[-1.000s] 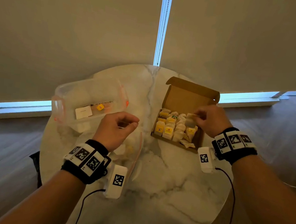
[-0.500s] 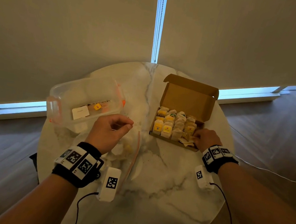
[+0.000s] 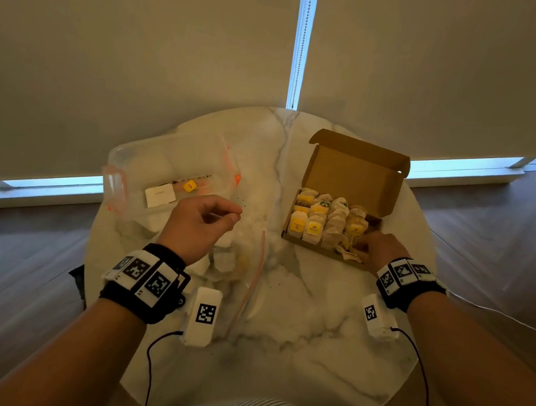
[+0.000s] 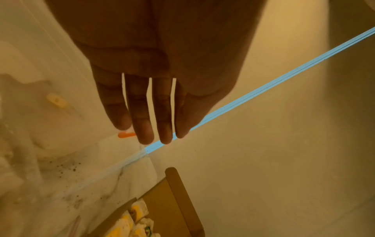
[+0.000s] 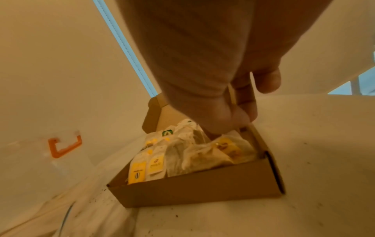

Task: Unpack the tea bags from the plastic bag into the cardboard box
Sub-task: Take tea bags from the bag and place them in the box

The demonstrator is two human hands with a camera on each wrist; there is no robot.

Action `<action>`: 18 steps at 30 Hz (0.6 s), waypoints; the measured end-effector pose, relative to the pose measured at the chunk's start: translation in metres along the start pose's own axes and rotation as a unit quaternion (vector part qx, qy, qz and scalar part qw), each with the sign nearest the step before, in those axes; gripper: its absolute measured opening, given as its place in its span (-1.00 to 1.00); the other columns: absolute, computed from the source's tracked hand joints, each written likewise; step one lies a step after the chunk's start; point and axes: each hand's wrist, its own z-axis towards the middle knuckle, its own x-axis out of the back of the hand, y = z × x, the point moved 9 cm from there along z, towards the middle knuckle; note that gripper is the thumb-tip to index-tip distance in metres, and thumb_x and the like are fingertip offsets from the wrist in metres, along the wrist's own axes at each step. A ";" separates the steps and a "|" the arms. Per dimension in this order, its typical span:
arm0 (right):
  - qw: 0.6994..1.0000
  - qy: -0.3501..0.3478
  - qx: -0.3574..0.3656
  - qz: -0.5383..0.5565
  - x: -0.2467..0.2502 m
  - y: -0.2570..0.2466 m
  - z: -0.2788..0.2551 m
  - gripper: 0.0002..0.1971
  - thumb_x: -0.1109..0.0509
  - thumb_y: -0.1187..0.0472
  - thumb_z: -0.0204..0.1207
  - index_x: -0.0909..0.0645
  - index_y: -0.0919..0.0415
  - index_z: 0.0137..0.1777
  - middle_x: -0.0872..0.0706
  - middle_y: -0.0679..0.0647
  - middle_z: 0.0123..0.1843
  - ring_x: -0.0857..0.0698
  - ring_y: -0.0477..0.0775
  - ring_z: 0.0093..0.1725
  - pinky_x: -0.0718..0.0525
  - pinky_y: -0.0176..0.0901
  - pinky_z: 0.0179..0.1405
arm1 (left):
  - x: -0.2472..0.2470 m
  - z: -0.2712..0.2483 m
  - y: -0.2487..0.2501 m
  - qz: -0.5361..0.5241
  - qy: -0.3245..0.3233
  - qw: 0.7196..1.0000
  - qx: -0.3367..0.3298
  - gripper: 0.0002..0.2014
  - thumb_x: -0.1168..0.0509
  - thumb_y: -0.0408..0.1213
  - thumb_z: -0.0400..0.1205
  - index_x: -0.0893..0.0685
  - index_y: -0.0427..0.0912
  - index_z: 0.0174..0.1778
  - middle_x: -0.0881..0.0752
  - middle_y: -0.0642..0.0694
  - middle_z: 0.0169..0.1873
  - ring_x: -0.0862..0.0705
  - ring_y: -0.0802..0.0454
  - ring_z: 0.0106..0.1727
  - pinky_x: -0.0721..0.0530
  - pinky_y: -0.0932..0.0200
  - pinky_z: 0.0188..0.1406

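Head view is showing the right hand [image 3: 381, 251] reaching into the near right corner of the open brown cardboard box [image 3: 359, 170], fingers curling down among the paper tea bags [image 3: 311, 224] standing in rows; what they are gripping I cannot tell. Left hand [image 3: 197, 224] is hovering with relaxed, empty fingers over the clear zip-top plastic bag [image 3: 252, 269] lying on the round white marble table [image 3: 309, 344], beside a clear plastic container with orange clips [image 3: 119, 183].

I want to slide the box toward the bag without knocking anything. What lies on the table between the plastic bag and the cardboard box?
In the head view, only bare marble table with dark crumbs separates the plastic bag from the cardboard box.
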 end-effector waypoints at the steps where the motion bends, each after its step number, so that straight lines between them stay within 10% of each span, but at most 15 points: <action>1: 1.000 0.014 0.000 -0.008 0.006 -0.003 -0.002 -0.72 -0.29 0.09 0.58 -0.65 0.01 0.25 -0.67 0.20 0.24 -0.66 0.26 0.18 -0.65 0.01 0.17 | 0.008 -0.001 -0.005 0.006 0.014 1.000 0.009 -0.79 -0.42 -0.41 0.59 -0.77 0.04 -0.20 -0.82 -0.06 -0.19 -0.77 0.01 -0.19 -0.66 0.24 -0.21; 8: 0.964 0.085 0.122 0.219 0.029 -0.101 -0.038 -0.83 -0.40 0.15 0.56 -0.77 0.22 -0.07 -0.79 0.17 -0.06 -0.70 0.18 -0.08 -0.66 -0.03 -0.07 | 0.075 -0.024 -0.079 0.118 0.121 0.975 0.146 -0.90 -0.42 -0.32 0.59 -0.77 -0.02 -0.16 -0.79 -0.01 -0.13 -0.73 0.04 -0.07 -0.63 0.17 0.05; 11: 0.929 -0.039 0.060 0.362 -0.009 -0.140 -0.041 -0.62 -0.39 -0.06 0.56 -0.76 0.28 -0.22 -0.81 0.16 -0.24 -0.77 0.15 -0.24 -0.75 -0.01 -0.20 | 0.088 -0.035 -0.108 0.166 0.135 0.958 0.190 -0.90 -0.43 -0.25 0.57 -0.78 -0.08 -0.02 -0.69 0.02 -0.05 -0.65 0.04 0.05 -0.51 0.21 0.08; 15: 0.811 -0.133 -0.077 0.564 -0.043 -0.169 -0.047 -0.60 -0.40 -0.08 0.56 -0.65 0.33 -0.05 -0.79 0.20 -0.15 -0.76 0.15 -0.26 -0.75 -0.02 -0.23 | 0.086 -0.037 -0.120 0.212 0.119 0.957 0.158 -0.84 -0.49 -0.19 0.47 -0.73 0.05 -0.06 -0.66 -0.13 0.19 -0.58 -0.11 0.29 -0.50 0.04 0.35; 18: 0.808 -0.126 -0.070 0.571 -0.033 -0.175 -0.049 -0.75 -0.40 0.07 0.60 -0.66 0.26 -0.16 -0.77 0.11 -0.20 -0.70 0.03 -0.33 -0.64 -0.19 -0.39 | 0.074 -0.039 -0.118 0.181 0.070 0.970 0.144 -0.83 -0.46 -0.25 0.55 -0.74 0.00 0.04 -0.62 -0.09 0.24 -0.62 -0.02 0.16 -0.55 0.13 0.19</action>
